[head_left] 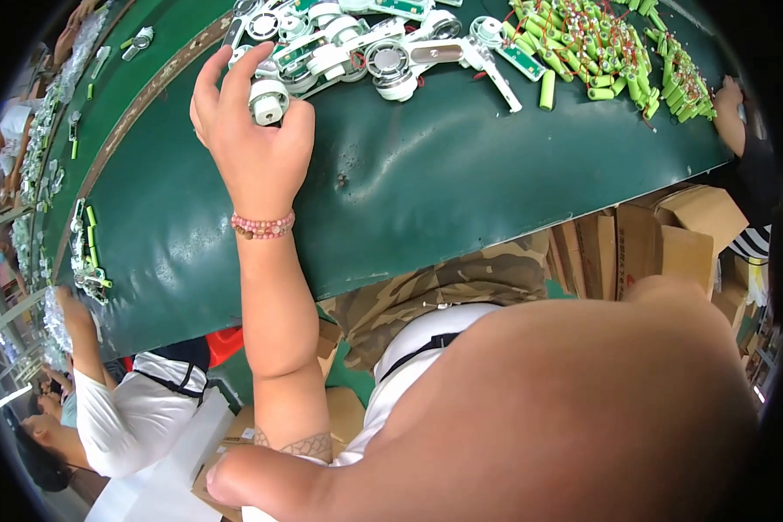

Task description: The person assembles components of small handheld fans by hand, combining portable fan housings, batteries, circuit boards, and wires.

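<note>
My left hand point(257, 143), with pink bead bracelets at the wrist, reaches palm down to the near left edge of a heap of white plastic device parts point(331, 48). Its thumb and fingers are spread apart around a round white part point(268, 103) with a small hub; whether they press on it I cannot tell. Beside it lie round silver-grilled units point(387, 59), some joined to slim handles. Blurred bare skin point(565, 409), apparently my right arm or hand, fills the lower right very close up. Its fingers cannot be made out.
Green battery cells point(583, 43) with red wires are heaped at the far right on the green-covered table point(426, 183). Another person's hand point(729, 94) rests at the right edge. A co-worker in white point(135, 409) sits at left. Cardboard boxes point(644, 244) stand below the table edge.
</note>
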`<state>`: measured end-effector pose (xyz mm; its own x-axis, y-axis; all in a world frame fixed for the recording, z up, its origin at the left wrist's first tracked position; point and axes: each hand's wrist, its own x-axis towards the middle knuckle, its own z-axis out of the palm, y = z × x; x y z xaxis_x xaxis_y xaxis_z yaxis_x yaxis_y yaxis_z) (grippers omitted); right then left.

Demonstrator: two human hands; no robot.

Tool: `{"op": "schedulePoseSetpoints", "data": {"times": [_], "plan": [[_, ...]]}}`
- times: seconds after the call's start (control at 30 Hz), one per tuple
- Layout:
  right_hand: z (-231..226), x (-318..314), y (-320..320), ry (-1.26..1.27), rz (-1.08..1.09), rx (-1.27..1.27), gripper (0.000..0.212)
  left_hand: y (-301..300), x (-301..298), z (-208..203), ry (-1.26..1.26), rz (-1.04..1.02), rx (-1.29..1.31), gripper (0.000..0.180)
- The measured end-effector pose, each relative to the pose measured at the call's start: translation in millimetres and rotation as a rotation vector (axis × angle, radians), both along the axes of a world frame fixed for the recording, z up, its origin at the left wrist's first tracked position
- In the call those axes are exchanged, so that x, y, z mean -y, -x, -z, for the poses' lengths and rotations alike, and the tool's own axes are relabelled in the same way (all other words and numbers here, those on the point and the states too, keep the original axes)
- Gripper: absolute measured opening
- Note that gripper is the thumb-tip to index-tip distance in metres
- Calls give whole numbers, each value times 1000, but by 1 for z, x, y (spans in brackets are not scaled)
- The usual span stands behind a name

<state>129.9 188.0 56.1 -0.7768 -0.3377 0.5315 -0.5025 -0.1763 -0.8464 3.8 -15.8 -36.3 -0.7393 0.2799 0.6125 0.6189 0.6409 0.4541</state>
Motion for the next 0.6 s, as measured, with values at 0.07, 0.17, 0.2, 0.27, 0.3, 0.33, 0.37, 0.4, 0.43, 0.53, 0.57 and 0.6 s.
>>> {"op": "schedulePoseSetpoints", "data": {"times": [0.07, 0.17, 0.2, 0.27, 0.3, 0.33, 0.37, 0.4, 0.43, 0.53, 0.57, 0.6], "plan": [[-2, -5, 3, -24, 14, -11, 15, 1, 0, -1, 1, 3, -5, 47], [-6, -11, 6, -57, 57, 2, 15, 8, -14, 5, -7, 37, -2, 46], [-3, 2, -2, -35, 39, 34, 16, 7, -4, 8, -35, 33, -54, 46], [-7, 16, -16, 11, -20, 121, 16, 14, 13, 8, -12, 14, -156, 44], [-23, 24, -20, -9, -22, 121, 16, 14, 8, -2, -50, -48, -163, 42], [-30, 22, -34, -67, -17, 235, 18, -1, 17, -10, -51, -43, -153, 41], [-30, 1, -36, -149, 42, 320, 21, 9, 1, -12, -86, 8, -174, 41], [-18, -7, -35, -237, 116, 337, 20, 12, 0, -6, -101, 5, -185, 41], [-6, -16, -33, -324, 189, 351, 20, 17, 0, 0, -137, 18, -178, 42], [30, -41, -35, -414, 605, 290, 18, 4, 7, -7, -186, 35, -151, 43], [45, -51, -31, -361, 762, 319, 18, 7, 5, -8, -217, 43, -161, 43], [60, -64, -24, -440, 878, 221, 18, 5, 4, -11, -228, 41, -164, 43]]}}
